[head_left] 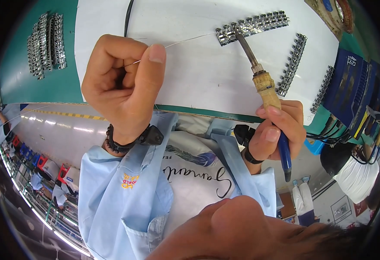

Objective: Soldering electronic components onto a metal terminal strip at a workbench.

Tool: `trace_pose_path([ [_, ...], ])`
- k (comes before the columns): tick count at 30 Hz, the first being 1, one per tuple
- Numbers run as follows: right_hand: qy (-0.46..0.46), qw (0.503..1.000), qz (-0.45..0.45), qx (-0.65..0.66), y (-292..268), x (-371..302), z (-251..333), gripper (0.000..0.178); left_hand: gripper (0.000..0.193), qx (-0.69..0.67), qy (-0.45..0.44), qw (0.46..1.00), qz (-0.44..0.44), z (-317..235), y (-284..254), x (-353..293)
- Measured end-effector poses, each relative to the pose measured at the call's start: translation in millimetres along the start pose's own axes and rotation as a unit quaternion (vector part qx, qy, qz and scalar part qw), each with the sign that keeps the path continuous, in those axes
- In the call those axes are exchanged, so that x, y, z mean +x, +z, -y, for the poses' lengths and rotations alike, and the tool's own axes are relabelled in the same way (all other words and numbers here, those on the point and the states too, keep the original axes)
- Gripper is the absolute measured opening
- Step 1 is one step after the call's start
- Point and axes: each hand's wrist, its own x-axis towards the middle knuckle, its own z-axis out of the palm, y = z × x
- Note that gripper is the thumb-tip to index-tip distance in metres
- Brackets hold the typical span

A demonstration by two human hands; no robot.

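Between thumb and curled forefinger, my left hand (123, 82) pinches a thin silvery solder wire (190, 39). The wire stretches right to the near left end of a row of small shiny metal parts (263, 24) lying on a white sheet (190, 78). My right hand (283, 130) is wrapped round the blue handle of a soldering iron (265, 84) with a worn, yellowish collar. The iron slants up and left, its tip at the same end of the row, close to the wire's end. Whether tip and wire touch is too small to tell.
Two more rows of metal parts, a longer one (292, 65) and a shorter one (322, 89), lie at the right. Several rows (47, 43) sit bunched on the green tabletop at the left. A blue box-shaped unit (346, 84) with cables stands far right. A black cable (128, 17) crosses the sheet.
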Motion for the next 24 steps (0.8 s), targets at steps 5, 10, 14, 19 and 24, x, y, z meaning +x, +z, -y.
trace_pose_path([
  [5, -0.046, 0.996, -0.078, 0.020, 4.3, -13.3, -1.8, 0.033, 0.019, -0.017, 0.024, 1.000, -0.005, 3.9, -3.3, 0.9],
  [10, -0.066, 0.997, -0.031, -0.005, 2.3, -13.9, -3.0, 0.034, 0.019, -0.021, 0.032, 0.999, 0.009, 5.8, -5.9, 0.6],
  [14, -0.057, 0.998, -0.003, -0.021, 2.8, -11.9, -0.1, 0.036, 0.019, -0.020, 0.030, 0.999, 0.009, 6.0, -5.5, 0.5],
  [19, -0.057, 0.998, -0.001, -0.036, 5.8, -9.7, 2.0, 0.035, 0.018, -0.009, 0.030, 0.999, 0.007, 5.3, -4.5, 0.5],
  [24, -0.066, 0.996, 0.005, -0.053, 8.3, -7.5, 2.4, 0.034, 0.018, -0.013, 0.025, 1.000, 0.005, 5.2, -4.0, 0.3],
])
